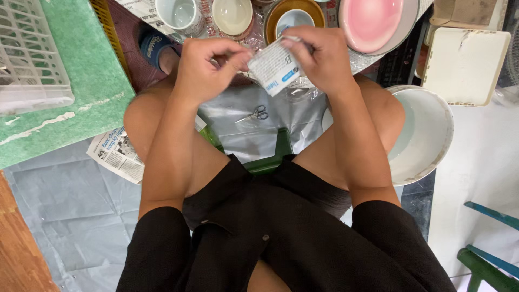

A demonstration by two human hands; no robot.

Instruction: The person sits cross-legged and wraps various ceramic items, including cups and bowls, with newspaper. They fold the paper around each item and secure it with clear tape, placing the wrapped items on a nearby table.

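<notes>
— What do you see in the hands?

— I see both on a small white sachet [274,67] with blue print, held up over the knees. My left hand [203,67] pinches its left edge; the right hand [320,57] pinches the top corner between thumb and fingers.

— And around it?

— Scissors [254,114] lie on the grey sheet [81,200] below; a pink plate [373,19] and cups sit beyond.

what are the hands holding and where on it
A small white sachet, held by both hands: left hand pinches its left upper edge, right hand its top right corner.
</notes>
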